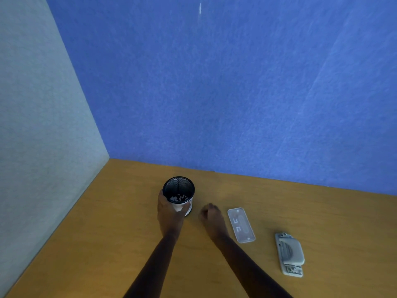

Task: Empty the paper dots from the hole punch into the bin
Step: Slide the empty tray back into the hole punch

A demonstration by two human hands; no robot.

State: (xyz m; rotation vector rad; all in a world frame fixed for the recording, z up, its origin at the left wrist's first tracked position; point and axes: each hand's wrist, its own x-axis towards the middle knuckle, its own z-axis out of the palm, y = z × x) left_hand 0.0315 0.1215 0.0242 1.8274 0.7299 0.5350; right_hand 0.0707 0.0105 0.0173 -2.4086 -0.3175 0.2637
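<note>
A small black mesh bin [178, 186] stands upright on the wooden desk [120, 233], with white paper dots lying inside at its bottom. My left hand [169, 214] wraps around the bin's near side. My right hand [211, 218] rests on the desk just right of the bin, fingers curled in, with nothing visible in it. The clear plastic tray cover [241, 225] of the hole punch lies flat to the right of that hand. Further right lies the grey hole punch [290, 254], apart from both hands.
A blue wall panel [236, 93] runs along the back of the desk and a pale grey panel [38, 125] closes the left side, forming a corner behind the bin.
</note>
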